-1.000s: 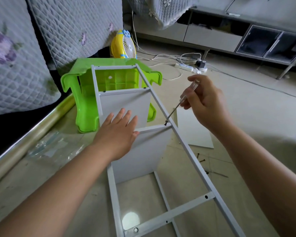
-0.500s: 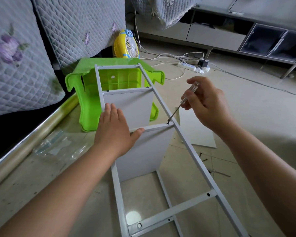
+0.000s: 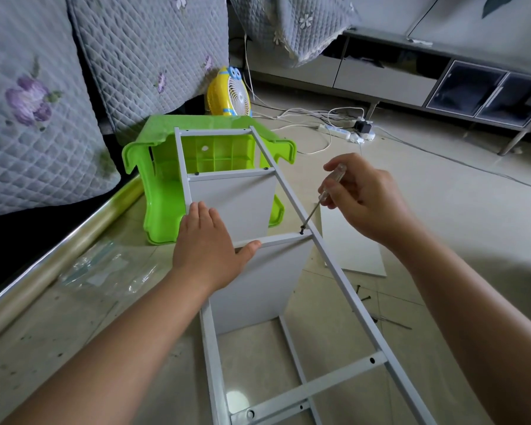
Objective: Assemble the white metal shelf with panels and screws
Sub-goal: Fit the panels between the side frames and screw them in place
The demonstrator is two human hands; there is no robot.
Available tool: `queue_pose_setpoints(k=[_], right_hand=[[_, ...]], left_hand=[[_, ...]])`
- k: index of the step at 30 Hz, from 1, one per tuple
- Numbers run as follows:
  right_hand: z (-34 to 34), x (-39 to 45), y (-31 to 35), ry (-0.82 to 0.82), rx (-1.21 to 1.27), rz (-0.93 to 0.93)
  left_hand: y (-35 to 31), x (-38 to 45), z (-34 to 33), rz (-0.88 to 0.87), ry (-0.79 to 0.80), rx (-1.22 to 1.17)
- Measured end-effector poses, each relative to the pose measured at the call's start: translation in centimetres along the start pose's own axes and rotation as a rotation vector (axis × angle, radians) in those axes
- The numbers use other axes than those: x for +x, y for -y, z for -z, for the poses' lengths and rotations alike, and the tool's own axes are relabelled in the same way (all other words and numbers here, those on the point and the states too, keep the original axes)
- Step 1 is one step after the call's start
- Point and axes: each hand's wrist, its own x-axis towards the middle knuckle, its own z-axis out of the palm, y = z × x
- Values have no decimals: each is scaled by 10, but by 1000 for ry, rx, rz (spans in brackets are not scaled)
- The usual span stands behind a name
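The left hand (image 3: 207,246) has been shifted toward 9 o'clock, flat on the frame (image 3: 344,280); the screwdriver (image 3: 321,199) (gripped by the right hand (image 3: 362,197)) is seated on the screw (image 3: 302,231); steady turning is judged next.

Home living room (quilted sofa (image 3: 43,118), TV cabinet (image 3: 411,87))

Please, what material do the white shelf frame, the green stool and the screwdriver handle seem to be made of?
Shelf frame: it looks like painted metal, with thin straight bars, a smooth white coat and punched screw holes.
Green stool: probably moulded plastic, glossy, with ribs on the underside.
Screwdriver handle: it seems to be clear hard plastic, since light passes through it; the shaft looks like dark metal. The right hand grips it.
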Motion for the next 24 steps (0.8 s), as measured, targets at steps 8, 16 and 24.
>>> queue_pose_setpoints(k=[8,16,24], right_hand=[[6,2,9,124,-116,70],[18,20,23,320,-251,-48],[24,43,46,506,-553,-168]], left_hand=[[0,-1,-2,-3,-16,-21],[-1,-2,-1,71,-19,-59],[-2,-5,3,66,9,-68]])
